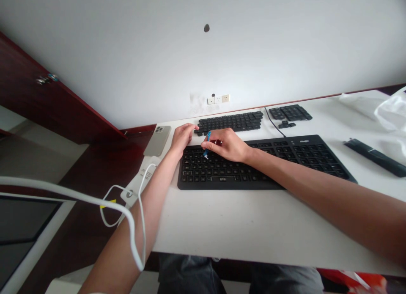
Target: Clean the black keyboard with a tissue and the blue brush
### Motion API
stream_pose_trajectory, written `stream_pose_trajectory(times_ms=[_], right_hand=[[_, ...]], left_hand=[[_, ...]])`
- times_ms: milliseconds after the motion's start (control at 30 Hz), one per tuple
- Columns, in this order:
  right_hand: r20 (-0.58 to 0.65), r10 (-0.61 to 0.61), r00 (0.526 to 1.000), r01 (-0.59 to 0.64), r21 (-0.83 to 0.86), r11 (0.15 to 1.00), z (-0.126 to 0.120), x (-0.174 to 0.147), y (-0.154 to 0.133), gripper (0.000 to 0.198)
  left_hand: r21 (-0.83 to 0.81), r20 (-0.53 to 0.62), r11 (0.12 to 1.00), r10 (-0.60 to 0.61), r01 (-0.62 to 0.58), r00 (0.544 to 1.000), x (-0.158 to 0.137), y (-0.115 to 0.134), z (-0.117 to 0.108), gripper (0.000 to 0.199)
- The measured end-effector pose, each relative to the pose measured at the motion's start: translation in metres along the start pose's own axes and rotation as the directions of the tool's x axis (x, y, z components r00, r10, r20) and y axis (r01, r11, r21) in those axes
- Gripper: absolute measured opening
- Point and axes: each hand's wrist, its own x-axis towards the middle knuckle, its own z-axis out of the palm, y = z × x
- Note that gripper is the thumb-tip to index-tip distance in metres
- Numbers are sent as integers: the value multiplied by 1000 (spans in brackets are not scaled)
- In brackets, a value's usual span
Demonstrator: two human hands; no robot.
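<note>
A black keyboard base point(268, 184) with its keycaps off lies along the white desk. My right hand point(230, 145) is over its left half, thumb and fingers closed around a thin blue tool point(208, 136). That tool's pale tip points down at the bare key sockets; its exact kind is unclear. At the base's upper left corner is my left hand point(181, 139), fingers partly stretched out and thumb apart. Its fingertips come close to the left end of a block of loose black keycaps point(233, 122); whether they touch is hard to see.
More keycaps point(292, 112) lie at the back, beside a black cable point(274, 124). A phone point(157, 141) and white power strip point(139, 179) are on the left. White cords point(131, 230) cross near my left forearm. On the right are a black bar point(376, 157) and plastic bag point(393, 110).
</note>
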Motion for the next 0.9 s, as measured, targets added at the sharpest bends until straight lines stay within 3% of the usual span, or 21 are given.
stream_pose_trajectory(times_ms=[500,733,900], right_hand=[[-2,9,1000,-9,-30,999,1,-1,0,55],[-17,109,994,-110,-19,994,0,-2,-6,45],[-87,191,978,-181,111,977,2,-1,-6,44]], left_hand=[[-14,3,1000,-7,7,1000,2,-2,0,21],[-26,9,1000,-16,16,1000,3,-2,-1,22],[-21,8,1000,-13,14,1000,2,-2,0,22]])
